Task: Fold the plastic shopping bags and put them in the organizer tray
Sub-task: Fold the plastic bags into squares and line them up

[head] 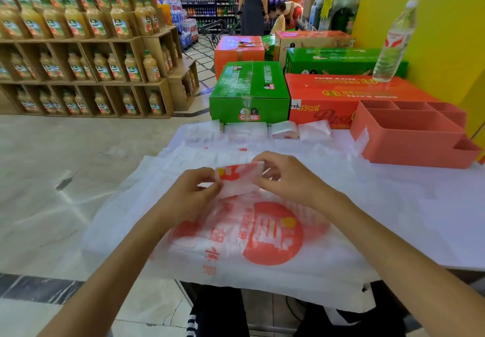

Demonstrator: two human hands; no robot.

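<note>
nearest: flat bag, white with red print, spread over table edge. above it, left hand and right hand each pinch opposite ends of small folded bag, held just off surface, fingers curled on it. plastic looks thin, light, soft, slippery; likely to spring open, so best held at folded edges. farther: row of folded bags. right: tray, compartments appear unfilled. behind: boxes, bottle.

A water bottle stands on an orange carton beside a green carton.
</note>
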